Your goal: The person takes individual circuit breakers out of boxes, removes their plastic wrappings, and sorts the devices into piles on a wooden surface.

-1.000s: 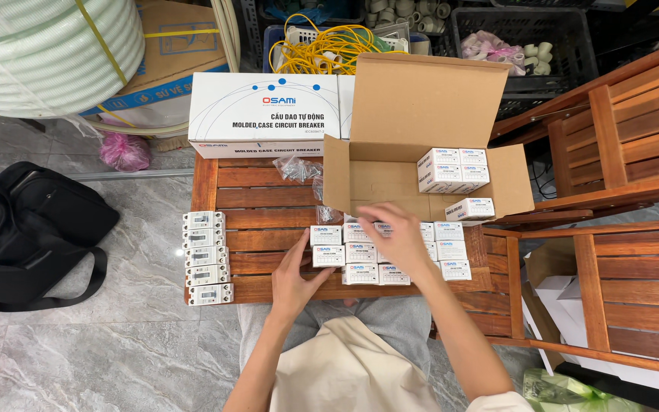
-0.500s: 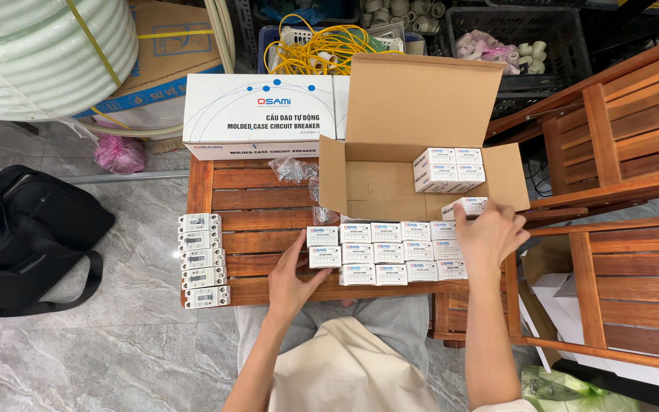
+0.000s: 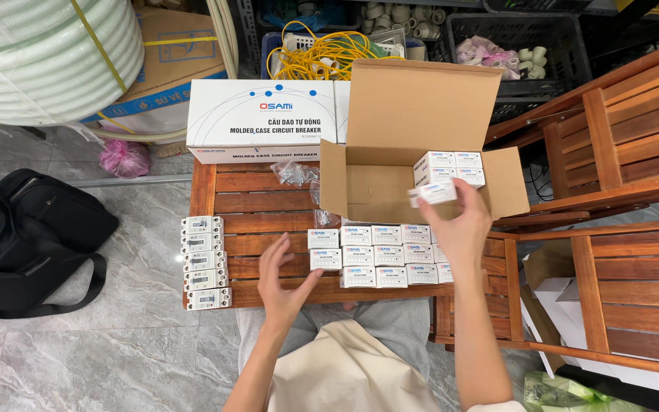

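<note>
Held box: a small white carton is sitting in the fingertips of the right hand, over the open cardboard box, its long axis running roughly left to right.
Direction: the carton is lying up and slightly left of the right palm, just below and touching or nearly touching the stack of 4 white cartons in the box's right end.
Right fingers: they are clamping on the carton.
Left hand: the left hand is hovering with fingers apart, holding nothing, just beside the rows of white cartons on the slatted wooden table.
Nearer hand: the right, by far.
Around: grey breakers are lying in a column at the table's left edge; a long white box is standing behind.
</note>
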